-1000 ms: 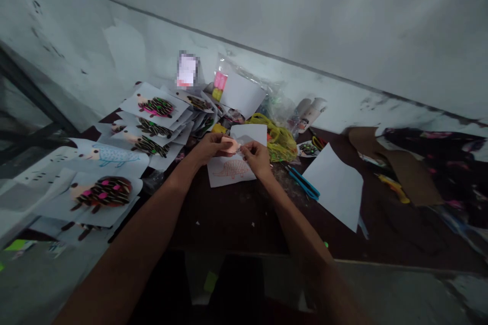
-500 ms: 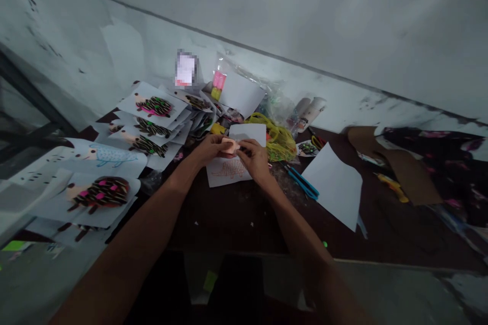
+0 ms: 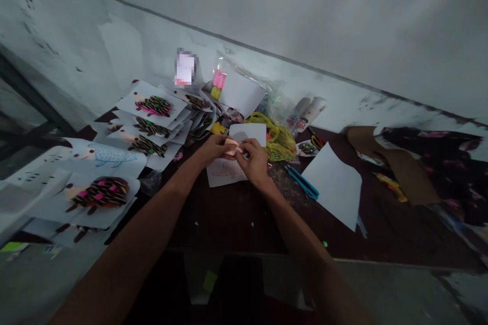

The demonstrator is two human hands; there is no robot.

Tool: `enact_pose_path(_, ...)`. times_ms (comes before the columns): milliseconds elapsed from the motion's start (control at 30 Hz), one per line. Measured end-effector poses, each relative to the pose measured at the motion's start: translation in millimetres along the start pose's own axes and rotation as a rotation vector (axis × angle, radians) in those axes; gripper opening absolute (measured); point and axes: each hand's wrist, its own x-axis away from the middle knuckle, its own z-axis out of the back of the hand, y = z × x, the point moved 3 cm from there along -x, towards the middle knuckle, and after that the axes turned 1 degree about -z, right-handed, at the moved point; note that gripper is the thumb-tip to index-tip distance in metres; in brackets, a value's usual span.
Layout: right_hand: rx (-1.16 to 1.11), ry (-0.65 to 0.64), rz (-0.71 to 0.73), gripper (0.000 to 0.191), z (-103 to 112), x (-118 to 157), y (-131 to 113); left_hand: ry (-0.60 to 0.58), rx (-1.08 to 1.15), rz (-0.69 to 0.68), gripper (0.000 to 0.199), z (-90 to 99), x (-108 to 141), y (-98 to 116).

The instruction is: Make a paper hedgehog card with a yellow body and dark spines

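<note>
Over a white sheet (image 3: 221,179) with an orange outline drawing of a spiny animal, my two hands meet at a small peach-coloured block of what looks like modelling clay (image 3: 230,147). My left hand (image 3: 212,149) is closed, gripping the block from its left side. At the block's right end, my right hand (image 3: 255,161) pinches with thumb and fingers. My fingers partly cover the block and the drawing. Blue-handled scissors (image 3: 303,182) lie on the dark table right of my right hand.
Stacked hedgehog pictures (image 3: 154,106) fill the left side. Behind my hands are a yellow net bag (image 3: 284,146) and a clear plastic bag (image 3: 272,95). To the right lie a blank white sheet (image 3: 337,183), a yellow cutter (image 3: 392,188) and brown cardboard (image 3: 409,177).
My right fingers have closed in further on the peach block's right end, and the block has turned slightly. Both hands stay over the drawing.
</note>
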Motion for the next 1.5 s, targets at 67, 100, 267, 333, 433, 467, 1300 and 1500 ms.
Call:
enact_pose_path(67, -0.031, 0.029, 0.006, 0.009, -0.3, -0.5, 0.0, -0.003, -0.014, 0.009, 0.043, 0.5, -0.2, -0.5)
enact_pose_path(100, -0.058, 0.038, -0.001, 0.009, -0.8, -0.8, 0.1, 0.0, -0.018, 0.01, 0.043, 1.4, -0.3, -0.7)
enact_pose_path(267, -0.304, 0.149, -0.084, 0.014, -1.5, -3.8, 1.9, 0.095, -0.019, 0.031, 0.049, 9.4, -1.9, -3.1)
enact_pose_path(333, -0.411, 0.19, -0.113, 0.017, -0.7, -6.1, 3.6, 0.165, -0.031, 0.031, 0.049, 13.0, -3.6, -3.8)
enact_pose_path(433, -0.533, 0.197, -0.192, 0.023, 0.2, -9.2, 8.1, 0.243, -0.115, -0.028, 0.037, 18.6, -7.1, -2.0)
enact_pose_path(467, -0.568, 0.19, -0.231, 0.024, 0.3, -9.8, 9.8, 0.262, -0.159, -0.056, 0.032, 20.6, -8.2, -0.7)
enact_pose_path(1300, -0.678, -0.052, -0.459, 0.03, 4.5, -15.0, 8.0, 0.561, -1.134, -0.105, 0.035, 38.1, -5.2, 16.8)
enact_pose_path(1500, -0.497, -0.049, -0.425, 0.029, -3.6, -12.6, 22.0, 0.599, -0.801, -0.11, 0.035, 43.7, -7.0, 19.0)
